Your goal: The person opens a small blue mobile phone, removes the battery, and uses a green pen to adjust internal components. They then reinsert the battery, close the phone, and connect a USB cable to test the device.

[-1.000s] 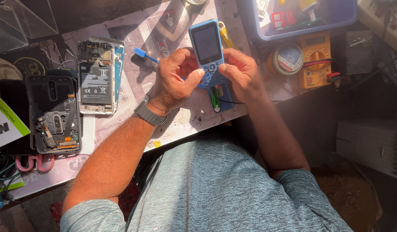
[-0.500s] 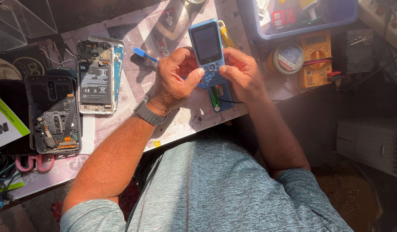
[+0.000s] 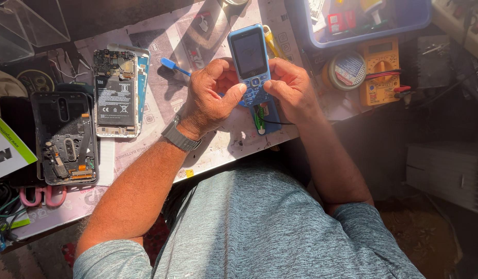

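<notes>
Sunlit and crowded, the worktop (image 3: 146, 31) carries a pale printed mat with phone parts spread over it. We hold a small blue keypad phone (image 3: 250, 62) above its near edge, screen dark and facing up, tilted a little away from us. Our left hand (image 3: 210, 95) is clamped on the phone's lower left side, thumb lying across the keys; our right hand (image 3: 290, 90) is closed on the lower right side, fingers curled behind the body and thumb at the keypad's edge. The upper half with the screen stands free of both hands.

We judge the phone light, stiff and hard-shelled, with smooth plastic that could slip in a loose hold. Its screen is the fragile part, so the sides and lower body are the sound places to hold, as now.

To the left lie an opened smartphone with its battery exposed (image 3: 116, 93) and, further left, a dark phone back frame with bare circuitry (image 3: 66, 137). A small blue-tipped tool (image 3: 173, 66) rests on the mat just beside our left hand. To the right sit a round tape roll (image 3: 347, 70), a yellow multimeter (image 3: 382, 70) and a blue plastic tray (image 3: 404, 20) of small items. Pink-handled scissors (image 3: 40, 196) lie at the near left edge.
</notes>
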